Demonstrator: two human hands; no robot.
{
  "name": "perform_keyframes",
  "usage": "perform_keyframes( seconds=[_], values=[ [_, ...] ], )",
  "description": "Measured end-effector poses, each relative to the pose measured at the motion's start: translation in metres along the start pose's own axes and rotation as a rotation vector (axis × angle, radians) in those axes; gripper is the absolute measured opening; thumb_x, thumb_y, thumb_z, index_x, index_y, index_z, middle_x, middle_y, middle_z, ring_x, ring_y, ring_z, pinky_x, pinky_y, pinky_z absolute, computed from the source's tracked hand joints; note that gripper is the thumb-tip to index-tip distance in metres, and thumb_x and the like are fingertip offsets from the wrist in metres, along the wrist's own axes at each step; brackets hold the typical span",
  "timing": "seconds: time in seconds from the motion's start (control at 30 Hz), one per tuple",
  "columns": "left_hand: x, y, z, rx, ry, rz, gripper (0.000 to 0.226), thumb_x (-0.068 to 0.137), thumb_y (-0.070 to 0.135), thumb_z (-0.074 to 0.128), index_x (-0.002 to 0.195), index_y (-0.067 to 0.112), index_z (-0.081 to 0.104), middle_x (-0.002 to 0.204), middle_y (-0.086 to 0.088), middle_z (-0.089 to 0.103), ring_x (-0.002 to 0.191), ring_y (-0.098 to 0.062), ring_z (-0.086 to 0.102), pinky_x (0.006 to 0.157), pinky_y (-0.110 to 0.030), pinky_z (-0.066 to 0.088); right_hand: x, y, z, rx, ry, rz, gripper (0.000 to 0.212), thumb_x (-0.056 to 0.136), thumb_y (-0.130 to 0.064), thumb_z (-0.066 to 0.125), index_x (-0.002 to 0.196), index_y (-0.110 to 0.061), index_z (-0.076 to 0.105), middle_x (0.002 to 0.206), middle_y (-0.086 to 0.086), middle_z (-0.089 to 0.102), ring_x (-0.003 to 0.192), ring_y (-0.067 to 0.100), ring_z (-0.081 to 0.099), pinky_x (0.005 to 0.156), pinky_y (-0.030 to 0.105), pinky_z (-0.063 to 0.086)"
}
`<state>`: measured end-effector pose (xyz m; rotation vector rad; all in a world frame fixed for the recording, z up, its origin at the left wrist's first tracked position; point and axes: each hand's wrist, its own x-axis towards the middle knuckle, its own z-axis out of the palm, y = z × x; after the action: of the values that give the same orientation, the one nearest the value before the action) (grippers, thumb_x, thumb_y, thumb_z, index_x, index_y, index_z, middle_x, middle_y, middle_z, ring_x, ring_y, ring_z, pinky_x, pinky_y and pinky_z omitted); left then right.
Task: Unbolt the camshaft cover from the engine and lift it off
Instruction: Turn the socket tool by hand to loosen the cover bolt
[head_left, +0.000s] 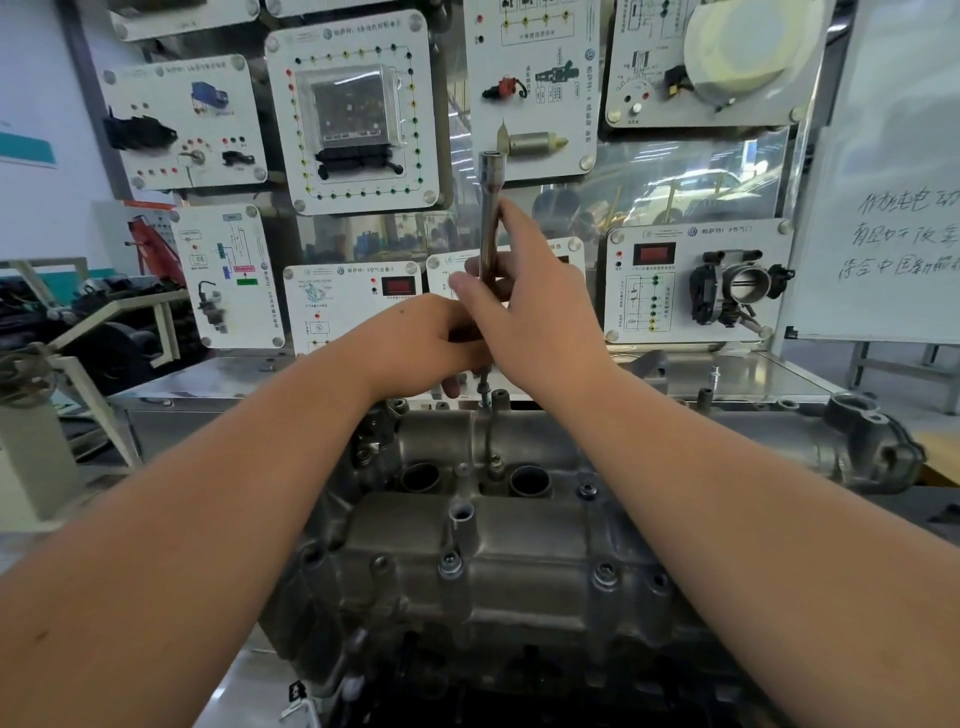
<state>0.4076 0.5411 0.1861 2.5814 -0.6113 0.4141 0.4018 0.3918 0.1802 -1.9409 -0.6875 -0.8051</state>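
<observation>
Gripping one upright socket extension (488, 218), the right hand (535, 306) pinches its shaft while the left hand (431, 343) curls around its lower end, above the one camshaft cover (467, 551) lying below both forearms.

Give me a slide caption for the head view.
Both hands hold an upright socket extension above the camshaft cover.
</observation>
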Motion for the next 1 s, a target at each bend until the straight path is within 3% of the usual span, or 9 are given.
perform_keyframes(
  seconds=[0.07,0.2,0.27,0.37,0.53,0.63,0.8,0.93,1.0],
  values=[
    [0.0013,-0.0012,0.0006,0.007,0.004,0.005,0.014,0.097,0.032,0.061,0.086,0.038,0.066,0.078,0.030,0.070,0.064,-0.003,0.071,0.063,-0.020,0.044,0.0001,0.0002,0.0006,-0.004,0.035,0.002,0.062,0.098,-0.029,0.063,0.153,-0.025,0.035,0.112,0.000,0.071,0.100,0.017,0.066,0.088,0.033,0.053],
    [0.0030,-0.0040,0.0012,-0.028,0.033,0.005,0.006,0.093,0.032,0.065,0.089,0.033,0.069,0.082,0.014,0.076,0.062,-0.006,0.072,0.059,-0.016,0.048,0.0020,0.0004,0.0018,-0.072,0.021,-0.034,0.043,0.102,-0.024,0.055,0.143,-0.020,0.048,0.094,0.001,0.068,0.085,0.018,0.062,0.080,0.033,0.052],
    [0.0011,-0.0020,0.0009,-0.038,0.018,0.011,0.011,0.095,0.031,0.062,0.087,0.038,0.067,0.078,0.025,0.073,0.063,-0.005,0.072,0.056,-0.011,0.046,0.0025,0.0007,0.0018,-0.084,-0.006,-0.035,0.040,0.103,-0.023,0.052,0.142,-0.016,0.046,0.092,0.004,0.068,0.084,0.021,0.061,0.078,0.035,0.050],
    [0.0000,-0.0002,0.0006,-0.004,-0.009,0.002,0.014,0.099,0.032,0.058,0.089,0.039,0.065,0.071,0.036,0.067,0.064,0.000,0.070,0.060,-0.018,0.044,0.0022,0.0011,0.0015,-0.088,-0.017,-0.035,0.044,0.104,-0.025,0.050,0.147,-0.017,0.042,0.094,0.005,0.069,0.085,0.024,0.063,0.079,0.037,0.051],
    [0.0008,-0.0004,0.0009,-0.017,0.010,0.033,0.015,0.095,0.035,0.061,0.082,0.042,0.062,0.079,0.029,0.069,0.063,-0.002,0.070,0.052,-0.005,0.043,0.0001,-0.0004,0.0008,-0.027,0.039,-0.014,0.058,0.099,-0.030,0.061,0.152,-0.025,0.039,0.111,0.002,0.070,0.099,0.019,0.066,0.089,0.037,0.053],
    [0.0012,-0.0010,0.0021,-0.051,0.020,0.027,0.009,0.092,0.035,0.062,0.084,0.038,0.065,0.081,0.021,0.071,0.062,-0.006,0.071,0.053,-0.006,0.044,0.0009,-0.0009,0.0017,-0.076,0.053,-0.055,0.046,0.101,-0.023,0.057,0.146,-0.020,0.048,0.096,-0.002,0.067,0.089,0.018,0.062,0.082,0.031,0.050],
    [-0.0006,0.0006,0.0008,-0.042,0.001,0.023,0.017,0.097,0.030,0.062,0.085,0.043,0.064,0.071,0.033,0.068,0.064,-0.003,0.070,0.054,-0.004,0.041,0.0023,0.0008,0.0025,-0.092,0.029,-0.052,0.048,0.103,-0.022,0.051,0.149,-0.018,0.041,0.086,-0.001,0.065,0.072,0.016,0.058,0.070,0.032,0.047],
    [0.0010,-0.0011,0.0015,-0.007,0.008,0.030,0.012,0.094,0.036,0.062,0.083,0.038,0.064,0.075,0.023,0.072,0.062,-0.005,0.070,0.056,-0.013,0.045,0.0002,0.0001,0.0013,-0.037,0.024,-0.047,0.052,0.099,-0.028,0.060,0.149,-0.023,0.044,0.104,-0.001,0.072,0.093,0.017,0.066,0.084,0.029,0.050],
    [0.0009,-0.0005,0.0020,-0.024,0.015,0.037,0.012,0.091,0.039,0.060,0.079,0.037,0.064,0.074,0.019,0.072,0.060,-0.007,0.070,0.053,-0.008,0.044,0.0006,-0.0004,0.0013,-0.047,0.040,-0.070,0.043,0.098,-0.025,0.061,0.140,-0.020,0.054,0.100,-0.006,0.068,0.093,0.015,0.064,0.079,0.021,0.043]
  ],
)
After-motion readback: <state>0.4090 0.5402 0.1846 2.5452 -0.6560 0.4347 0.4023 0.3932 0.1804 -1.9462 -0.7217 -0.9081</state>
